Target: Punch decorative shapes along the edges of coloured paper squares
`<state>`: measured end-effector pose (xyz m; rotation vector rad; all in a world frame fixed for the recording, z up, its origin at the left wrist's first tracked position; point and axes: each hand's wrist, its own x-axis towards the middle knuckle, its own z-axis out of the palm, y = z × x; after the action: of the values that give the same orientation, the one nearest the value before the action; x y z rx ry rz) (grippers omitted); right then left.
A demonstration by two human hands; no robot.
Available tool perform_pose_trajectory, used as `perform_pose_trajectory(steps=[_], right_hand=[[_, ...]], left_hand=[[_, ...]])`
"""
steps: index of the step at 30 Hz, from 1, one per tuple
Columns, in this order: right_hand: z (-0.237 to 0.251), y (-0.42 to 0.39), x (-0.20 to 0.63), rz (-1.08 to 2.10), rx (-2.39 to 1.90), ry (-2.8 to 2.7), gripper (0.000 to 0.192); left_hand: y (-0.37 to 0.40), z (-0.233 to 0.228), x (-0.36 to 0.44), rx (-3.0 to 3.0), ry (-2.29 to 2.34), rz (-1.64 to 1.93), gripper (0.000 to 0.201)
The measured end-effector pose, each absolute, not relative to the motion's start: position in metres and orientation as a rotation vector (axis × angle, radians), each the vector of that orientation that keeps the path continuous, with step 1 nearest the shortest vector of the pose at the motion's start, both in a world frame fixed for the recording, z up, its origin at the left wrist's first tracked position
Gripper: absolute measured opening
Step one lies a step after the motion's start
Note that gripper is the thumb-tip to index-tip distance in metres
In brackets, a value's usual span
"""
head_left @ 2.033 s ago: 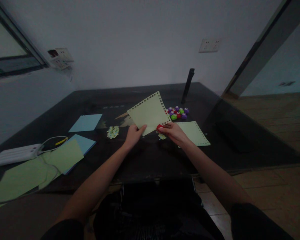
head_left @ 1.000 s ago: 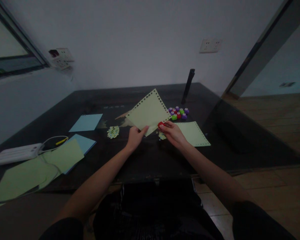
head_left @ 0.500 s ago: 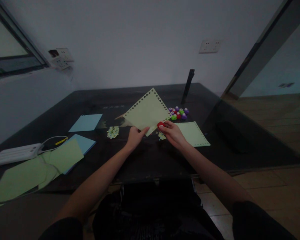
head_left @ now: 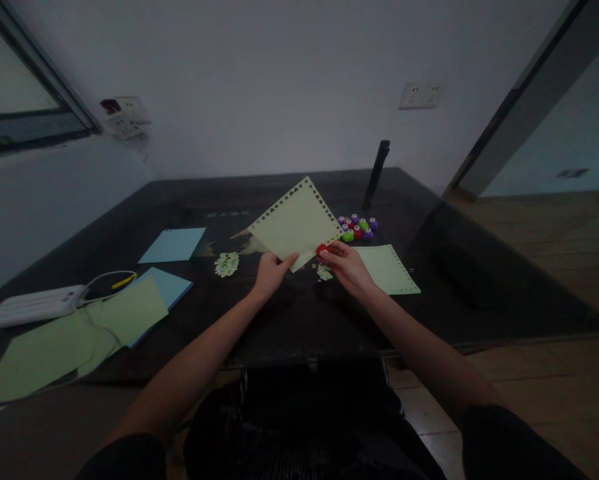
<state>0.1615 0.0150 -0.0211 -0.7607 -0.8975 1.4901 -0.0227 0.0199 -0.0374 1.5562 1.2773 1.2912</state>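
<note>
My left hand (head_left: 270,273) pinches the near corner of a pale green paper sheet (head_left: 294,223), held up tilted above the dark table (head_left: 289,320). Small punched holes run along the sheet's upper edges. My right hand (head_left: 346,265) grips a small red punch (head_left: 322,250) clamped on the sheet's lower right edge. A small pile of paper cut-outs (head_left: 324,271) lies on the table just under the punch.
Several purple, green and red punches (head_left: 358,227) cluster behind my right hand, beside a second punched green sheet (head_left: 388,269). Another pile of cut-outs (head_left: 226,264), blue sheets (head_left: 172,245), green sheets (head_left: 94,330), a white power strip (head_left: 32,305) and a dark upright post (head_left: 376,173) also stand here.
The sheet has turned a little counter-clockwise in my left hand, its top corner lifting, while the red punch shifted slightly along the lower right edge.
</note>
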Motion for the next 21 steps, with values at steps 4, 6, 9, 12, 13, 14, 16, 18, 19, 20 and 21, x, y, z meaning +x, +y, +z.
perform_pose_trajectory(steps=[4, 6, 9, 12, 13, 14, 16, 18, 19, 20, 21], right_hand=[[-0.0181, 0.0131, 0.1623, 1.481, -0.785, -0.964, 0.027], [-0.0166, 0.0124, 0.1625, 1.477, -0.787, -0.975, 0.029], [-0.0153, 0.0119, 0.1627, 1.488, -0.774, -0.963, 0.032], [-0.015, 0.0119, 0.1631, 1.504, -0.762, -0.966, 0.031], [-0.0151, 0.012, 0.1631, 1.506, -0.762, -0.972, 0.031], [-0.0151, 0.012, 0.1631, 1.505, -0.766, -0.975, 0.031], [-0.0154, 0.0122, 0.163, 1.507, -0.771, -0.974, 0.032], [-0.0159, 0.0126, 0.1628, 1.517, -0.768, -0.97, 0.033], [-0.0162, 0.0128, 0.1628, 1.522, -0.766, -0.971, 0.033], [-0.0165, 0.013, 0.1629, 1.527, -0.766, -0.974, 0.033], [-0.0168, 0.0132, 0.1631, 1.532, -0.768, -0.979, 0.032]], left_hand=[[0.0182, -0.0345, -0.0214, 1.541, 1.246, 1.293, 0.032], [0.0177, -0.0336, -0.0209, 1.546, 1.23, 1.286, 0.031], [0.0177, -0.0337, -0.021, 1.548, 1.229, 1.279, 0.031], [0.0183, -0.0352, -0.0219, 1.534, 1.233, 1.273, 0.033], [0.0184, -0.0357, -0.0221, 1.529, 1.232, 1.273, 0.033], [0.0185, -0.036, -0.0222, 1.524, 1.229, 1.275, 0.033], [0.0184, -0.0359, -0.022, 1.52, 1.219, 1.276, 0.033], [0.0181, -0.0352, -0.0215, 1.526, 1.217, 1.276, 0.033], [0.018, -0.0348, -0.0213, 1.529, 1.218, 1.27, 0.032], [0.018, -0.0344, -0.0211, 1.531, 1.22, 1.266, 0.032], [0.018, -0.0342, -0.0209, 1.53, 1.221, 1.269, 0.031]])
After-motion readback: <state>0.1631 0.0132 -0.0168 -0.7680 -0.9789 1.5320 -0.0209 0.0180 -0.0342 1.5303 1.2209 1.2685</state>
